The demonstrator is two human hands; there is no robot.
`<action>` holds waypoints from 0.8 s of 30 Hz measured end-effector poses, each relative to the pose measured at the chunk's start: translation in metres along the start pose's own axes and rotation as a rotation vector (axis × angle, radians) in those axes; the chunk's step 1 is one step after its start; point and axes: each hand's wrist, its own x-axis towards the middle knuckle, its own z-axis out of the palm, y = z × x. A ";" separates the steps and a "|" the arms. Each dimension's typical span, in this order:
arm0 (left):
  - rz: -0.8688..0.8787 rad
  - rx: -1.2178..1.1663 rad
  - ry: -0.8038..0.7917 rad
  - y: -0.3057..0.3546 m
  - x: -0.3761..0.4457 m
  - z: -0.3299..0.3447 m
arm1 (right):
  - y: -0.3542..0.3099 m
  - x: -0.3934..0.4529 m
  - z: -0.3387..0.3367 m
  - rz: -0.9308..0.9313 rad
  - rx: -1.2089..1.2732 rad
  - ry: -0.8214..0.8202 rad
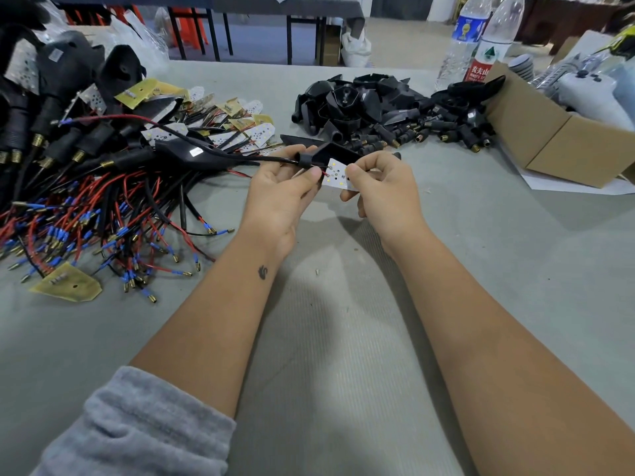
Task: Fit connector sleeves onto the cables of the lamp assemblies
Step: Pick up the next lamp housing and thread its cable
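The left hand [281, 187] holds the black cable [240, 159] and sleeve [305, 160]. The right hand [378, 182] pinches the white LED board [335, 175]. The cable runs off to the left.

My right hand [379, 182] hides part of the small white LED board [335, 175]; two clear plastic bottles [479, 36] far right are cropped.

Left hand [280, 187], right hand [381, 187]; both pinching
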 end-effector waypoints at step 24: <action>-0.076 0.116 -0.049 0.000 0.002 -0.004 | 0.005 0.004 -0.002 -0.202 -0.213 0.195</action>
